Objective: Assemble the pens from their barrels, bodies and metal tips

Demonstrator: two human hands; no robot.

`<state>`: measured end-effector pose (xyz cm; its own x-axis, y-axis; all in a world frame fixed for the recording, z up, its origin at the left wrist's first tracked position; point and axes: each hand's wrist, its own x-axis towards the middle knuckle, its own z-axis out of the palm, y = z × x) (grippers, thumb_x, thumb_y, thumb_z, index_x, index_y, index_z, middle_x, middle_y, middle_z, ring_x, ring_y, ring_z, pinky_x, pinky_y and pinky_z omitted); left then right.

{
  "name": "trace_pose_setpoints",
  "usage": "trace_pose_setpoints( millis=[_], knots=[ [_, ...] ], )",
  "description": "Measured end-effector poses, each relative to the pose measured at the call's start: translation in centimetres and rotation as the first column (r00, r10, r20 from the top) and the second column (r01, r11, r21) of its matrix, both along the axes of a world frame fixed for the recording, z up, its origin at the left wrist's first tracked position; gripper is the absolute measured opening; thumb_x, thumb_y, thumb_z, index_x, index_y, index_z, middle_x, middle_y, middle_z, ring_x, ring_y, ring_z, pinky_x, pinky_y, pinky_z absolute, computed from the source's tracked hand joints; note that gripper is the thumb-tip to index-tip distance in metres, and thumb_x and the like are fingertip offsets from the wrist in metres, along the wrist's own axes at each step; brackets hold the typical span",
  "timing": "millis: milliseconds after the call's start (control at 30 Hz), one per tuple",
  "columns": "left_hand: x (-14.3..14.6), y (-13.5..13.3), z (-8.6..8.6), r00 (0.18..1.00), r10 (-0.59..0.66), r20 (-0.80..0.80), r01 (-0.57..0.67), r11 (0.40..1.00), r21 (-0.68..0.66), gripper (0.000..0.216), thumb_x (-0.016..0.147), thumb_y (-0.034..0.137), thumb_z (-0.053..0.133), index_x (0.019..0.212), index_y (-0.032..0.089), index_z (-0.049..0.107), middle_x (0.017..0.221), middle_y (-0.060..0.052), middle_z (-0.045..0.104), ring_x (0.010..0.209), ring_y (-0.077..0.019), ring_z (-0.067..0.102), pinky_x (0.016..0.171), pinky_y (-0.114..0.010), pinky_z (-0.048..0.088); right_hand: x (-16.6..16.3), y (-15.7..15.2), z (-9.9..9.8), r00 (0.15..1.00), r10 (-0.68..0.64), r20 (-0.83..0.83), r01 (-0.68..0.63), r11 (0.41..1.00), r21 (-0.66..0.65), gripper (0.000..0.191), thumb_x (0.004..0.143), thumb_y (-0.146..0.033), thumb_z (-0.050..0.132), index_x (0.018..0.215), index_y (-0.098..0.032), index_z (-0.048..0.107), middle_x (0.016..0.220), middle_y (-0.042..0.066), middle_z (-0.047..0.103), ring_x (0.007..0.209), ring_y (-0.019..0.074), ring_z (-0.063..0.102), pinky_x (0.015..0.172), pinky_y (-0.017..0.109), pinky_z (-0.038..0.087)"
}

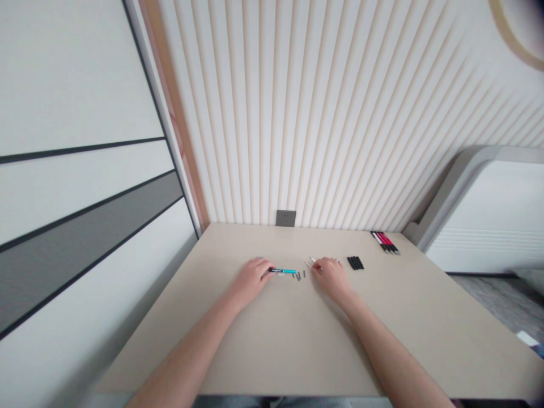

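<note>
My left hand (257,272) is closed around the black end of a turquoise-and-black pen (289,271), whose turquoise end points right. Just to the right, several small dark grey pieces (298,276) lie loose on the table. My right hand (329,269) rests on the tabletop with its fingers closed on a thin white stick (313,259). A second slim tip (307,264) shows beside it; the fingers hide the rest of both. Several short black pen caps (356,263) lie in a row to the right of my right hand.
Several red, white and black pens (385,242) lie side by side near the beige table's (272,340) back right corner. Behind the table stands a ribbed wall with a dark socket (286,218). A white cabinet (85,238) borders the left side, and a grey-white headboard (488,209) stands right.
</note>
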<state>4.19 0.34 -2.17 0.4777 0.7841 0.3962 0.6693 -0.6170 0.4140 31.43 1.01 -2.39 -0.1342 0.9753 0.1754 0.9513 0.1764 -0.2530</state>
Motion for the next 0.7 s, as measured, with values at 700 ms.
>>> trace_pose_setpoints(
  millis=[700],
  knots=[
    [0.1,-0.1,0.1,0.999,-0.013,-0.032,0.013,1.0,0.004,0.009,0.09,0.016,0.06,0.097,0.021,0.065,0.093,-0.002,0.069,0.089,-0.0189,0.062,0.083,-0.031,0.046,-0.7,0.6,-1.2,0.879,0.14,-0.455,-0.061,0.981,0.183,0.036,0.087,-0.015,0.044,0.111,-0.018,0.07,0.109,0.012,0.068,0.096,0.0233,0.064,0.087,0.035,0.047]
  ],
)
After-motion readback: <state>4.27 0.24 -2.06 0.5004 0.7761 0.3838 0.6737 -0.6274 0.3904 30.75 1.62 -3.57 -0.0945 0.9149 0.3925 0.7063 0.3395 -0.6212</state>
